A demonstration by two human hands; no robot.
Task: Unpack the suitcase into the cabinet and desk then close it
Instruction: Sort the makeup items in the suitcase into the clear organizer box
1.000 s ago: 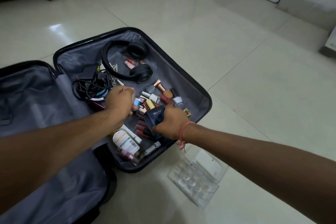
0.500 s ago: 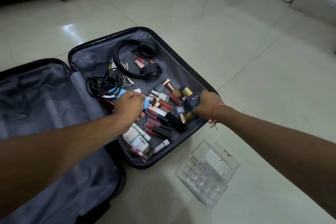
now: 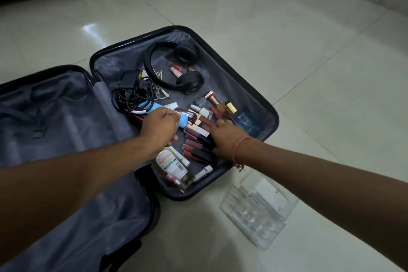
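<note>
Right hand (image 3: 227, 137) nearer, fingers spread flat on lipstick tubes (image 3: 196, 137) lying crosswise beneath; left hand (image 3: 160, 128) curled around blue tube (image 3: 183, 120).

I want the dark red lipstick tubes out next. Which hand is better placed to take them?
Right. The right hand lies with its fingers spread on the dark red lipstick tubes, holding nothing. The left hand already grips a light blue bottle, so it looks occupied.
</note>
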